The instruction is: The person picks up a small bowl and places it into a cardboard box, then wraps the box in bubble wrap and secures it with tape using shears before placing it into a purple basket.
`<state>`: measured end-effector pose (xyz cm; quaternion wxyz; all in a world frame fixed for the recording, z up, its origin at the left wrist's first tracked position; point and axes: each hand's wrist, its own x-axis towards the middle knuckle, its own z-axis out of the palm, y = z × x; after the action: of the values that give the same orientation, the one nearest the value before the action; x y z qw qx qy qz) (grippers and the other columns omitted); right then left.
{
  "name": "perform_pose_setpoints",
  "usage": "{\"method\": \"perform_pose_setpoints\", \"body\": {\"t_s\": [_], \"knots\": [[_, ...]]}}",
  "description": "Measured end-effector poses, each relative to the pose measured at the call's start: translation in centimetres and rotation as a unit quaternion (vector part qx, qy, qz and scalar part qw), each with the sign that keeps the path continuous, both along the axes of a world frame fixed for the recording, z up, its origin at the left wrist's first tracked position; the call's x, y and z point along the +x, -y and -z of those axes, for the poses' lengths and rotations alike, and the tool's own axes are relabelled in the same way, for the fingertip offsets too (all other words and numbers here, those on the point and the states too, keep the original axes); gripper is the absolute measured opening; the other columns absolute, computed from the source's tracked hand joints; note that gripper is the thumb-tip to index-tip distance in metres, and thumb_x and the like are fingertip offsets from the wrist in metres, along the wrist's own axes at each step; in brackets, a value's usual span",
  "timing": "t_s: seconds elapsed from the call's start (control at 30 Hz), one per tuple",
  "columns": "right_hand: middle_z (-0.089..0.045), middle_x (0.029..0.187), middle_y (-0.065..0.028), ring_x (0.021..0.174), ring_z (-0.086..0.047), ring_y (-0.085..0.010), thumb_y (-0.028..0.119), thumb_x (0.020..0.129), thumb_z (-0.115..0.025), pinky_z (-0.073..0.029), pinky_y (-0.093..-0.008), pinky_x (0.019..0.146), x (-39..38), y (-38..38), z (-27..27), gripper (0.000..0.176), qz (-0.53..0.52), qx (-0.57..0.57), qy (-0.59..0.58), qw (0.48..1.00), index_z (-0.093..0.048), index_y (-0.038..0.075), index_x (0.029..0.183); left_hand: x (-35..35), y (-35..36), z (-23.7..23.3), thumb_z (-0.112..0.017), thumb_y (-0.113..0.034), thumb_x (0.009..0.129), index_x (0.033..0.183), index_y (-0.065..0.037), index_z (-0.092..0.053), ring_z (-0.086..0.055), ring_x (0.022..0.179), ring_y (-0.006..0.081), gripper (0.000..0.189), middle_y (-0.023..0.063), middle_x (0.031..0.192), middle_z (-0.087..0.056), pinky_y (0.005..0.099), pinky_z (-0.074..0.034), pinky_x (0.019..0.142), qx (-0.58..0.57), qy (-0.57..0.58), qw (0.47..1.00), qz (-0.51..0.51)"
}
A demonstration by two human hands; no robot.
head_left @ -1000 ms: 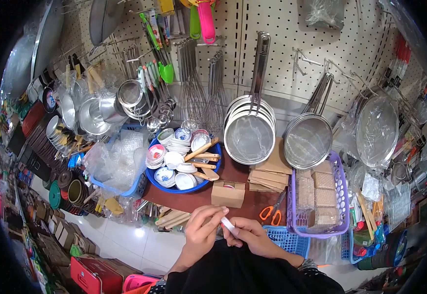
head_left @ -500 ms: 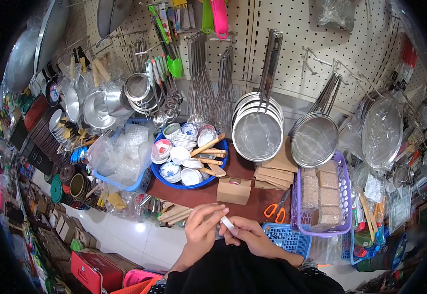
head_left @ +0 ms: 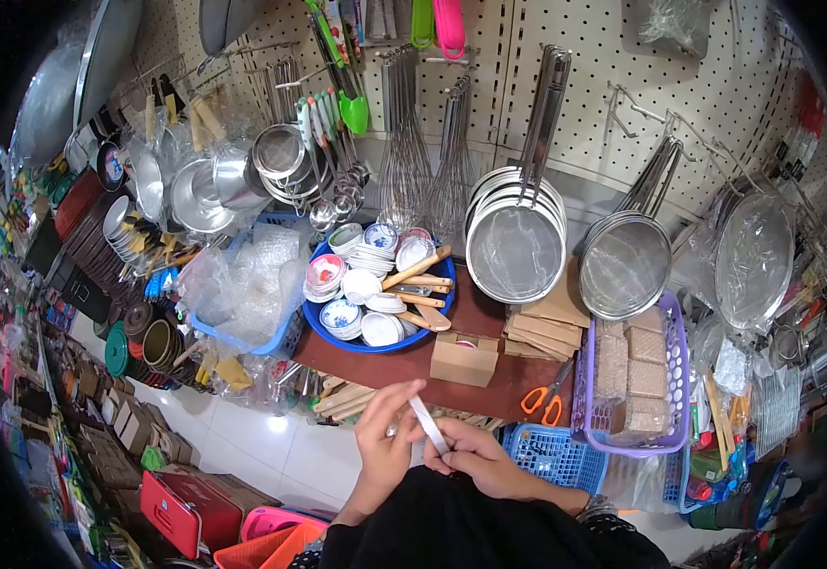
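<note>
A thin white strip (head_left: 429, 423) is being held low in the middle of the view, tilted, just in front of the person's dark clothing and above the floor at the bench's near edge. The left hand (head_left: 385, 444) is pinching its upper end between thumb and forefinger, and the right hand (head_left: 476, 461) is gripping its lower end with curled fingers, so both hands are grasping the same strip and almost touching each other.

Just beyond the hands, the brown bench (head_left: 404, 368) is carrying a small cardboard box (head_left: 464, 359) near its front edge. Behind the box, a blue basin (head_left: 311, 327) is holding stacked small dishes and wooden-handled tools. A pair of orange-handled scissors (head_left: 541, 402) is lying to the right of the box, just beside a purple basket (head_left: 676, 377) filled with tan pads. A blue basket (head_left: 552, 456) is sitting below the scissors, close to the right hand. Farther back, round wire strainers (head_left: 516, 252) are hanging against a pegboard wall (head_left: 584, 95), with wire whisks (head_left: 404, 161) hanging to their left.
</note>
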<state>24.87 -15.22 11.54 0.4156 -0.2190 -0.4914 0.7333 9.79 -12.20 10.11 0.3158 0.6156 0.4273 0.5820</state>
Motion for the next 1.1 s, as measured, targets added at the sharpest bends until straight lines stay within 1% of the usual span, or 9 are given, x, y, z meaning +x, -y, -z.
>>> {"method": "perform_pose_setpoints", "body": {"t_s": [0.03, 0.13, 0.23, 0.33, 0.43, 0.63, 0.83, 1.03, 1.1], "knots": [[-0.044, 0.08, -0.0022, 0.069, -0.039, -0.0088, -0.001, 0.089, -0.039, -0.034, -0.0233, 0.065, -0.1, 0.0, 0.0, 0.042, 0.004, 0.01, 0.006, 1.0, -0.041, 0.0, 0.131, 0.1, 0.0, 0.0, -0.055, 0.009, 0.085, 0.112, 0.001, -0.064, -0.064, 0.098, 0.023, 0.03, 0.0151, 0.106, -0.066, 0.0316, -0.05, 0.083, -0.042, 0.033, 0.999, -0.006], [-0.044, 0.08, -0.002, 0.069, -0.04, -0.0086, 0.001, 0.093, -0.039, -0.034, -0.0228, 0.065, -0.2, 0.1, -0.2, 0.035, 0.01, 0.024, 0.014, 1.0, -0.044, 0.0, 0.128, -0.7, -0.1, 0.7, -0.054, 0.008, 0.087, 0.114, 0.002, -0.063, -0.065, 0.095, 0.0206, 0.029, 0.0147, 0.107, -0.067, 0.0306, -0.052, 0.081, -0.179, 0.092, 0.978, 0.055], [-0.045, 0.078, -0.0023, 0.067, -0.04, -0.0103, 0.008, 0.096, -0.038, -0.033, -0.0233, 0.063, -0.4, 0.1, -0.3, 0.029, 0.011, 0.016, 0.041, 0.999, -0.051, -0.001, 0.119, -1.6, 0.4, 1.4, -0.054, 0.008, 0.087, 0.115, 0.002, -0.063, -0.067, 0.09, 0.0217, 0.029, 0.0154, 0.106, -0.068, 0.0307, -0.052, 0.078, -0.187, 0.042, 0.98, 0.059], [-0.047, 0.077, -0.0029, 0.065, -0.042, -0.0099, 0.016, 0.102, -0.037, -0.034, -0.0223, 0.061, -0.8, 0.3, 0.4, 0.028, 0.012, 0.009, 0.028, 1.0, -0.053, -0.001, 0.116, -1.9, 0.6, 0.6, -0.055, 0.008, 0.086, 0.116, 0.001, -0.063, -0.067, 0.09, 0.0228, 0.031, 0.0151, 0.101, -0.069, 0.0306, -0.052, 0.077, -0.06, -0.07, 0.996, 0.013], [-0.05, 0.077, -0.0037, 0.065, -0.046, -0.0097, 0.019, 0.102, -0.037, -0.037, -0.022, 0.06, -1.3, 0.3, 0.1, 0.029, 0.02, -0.01, 0.008, 1.0, -0.054, -0.002, 0.114, -2.1, 0.6, 1.0, -0.056, 0.009, 0.085, 0.114, 0.0, -0.064, -0.067, 0.087, 0.0255, 0.032, 0.0157, 0.101, -0.068, 0.0312, -0.052, 0.075, 0.044, -0.116, 0.992, -0.018], [-0.051, 0.076, -0.0044, 0.065, -0.047, -0.0101, 0.016, 0.102, -0.038, -0.039, -0.0225, 0.061, -2.0, 0.4, -0.1, 0.027, 0.008, -0.005, 0.01, 1.0, -0.054, -0.002, 0.113, -3.2, 1.1, 0.3, -0.06, 0.009, 0.076, 0.109, 0.0, -0.067, -0.065, 0.086, 0.0283, 0.035, 0.0147, 0.103, -0.067, 0.0346, -0.052, 0.075, 0.143, -0.182, 0.971, -0.056], [-0.048, 0.073, -0.0034, 0.063, -0.043, -0.0102, 0.016, 0.102, -0.037, -0.037, -0.0226, 0.061, -2.6, 0.4, -0.5, 0.026, -0.024, -0.007, 0.01, 1.0, -0.053, -0.002, 0.114, -3.3, 1.6, -0.7, -0.063, 0.002, 0.071, 0.102, -0.002, -0.07, -0.065, 0.088, 0.0278, 0.033, 0.0125, 0.102, -0.068, 0.035, -0.052, 0.078, 0.186, -0.197, 0.959, -0.08], [-0.046, 0.07, -0.0022, 0.061, -0.041, -0.0086, 0.017, 0.102, -0.038, -0.035, -0.0224, 0.057, -2.5, 0.4, -0.3, 0.025, -0.024, 0.007, 0.021, 0.999, -0.054, -0.001, 0.109, -3.2, 2.1, -0.6, -0.065, -0.005, 0.072, 0.1, -0.003, -0.071, -0.065, 0.09, 0.0283, 0.028, 0.0117, 0.102, -0.068, 0.0367, -0.052, 0.08, 0.196, -0.2, 0.956, -0.09], [-0.046, 0.069, -0.0019, 0.06, -0.04, -0.0083, 0.017, 0.102, -0.038, -0.034, -0.0219, 0.056, -2.4, 0.6, -0.5, 0.025, -0.015, 0.003, 0.03, 0.999, -0.054, -0.001, 0.107, -3.0, 2.2, -0.7, -0.068, -0.011, 0.073, 0.098, -0.002, -0.07, -0.064, 0.091, 0.0302, 0.026, 0.013, 0.099, -0.068, 0.0376, -0.051, 0.08, 0.205, -0.201, 0.955, -0.08]]}}
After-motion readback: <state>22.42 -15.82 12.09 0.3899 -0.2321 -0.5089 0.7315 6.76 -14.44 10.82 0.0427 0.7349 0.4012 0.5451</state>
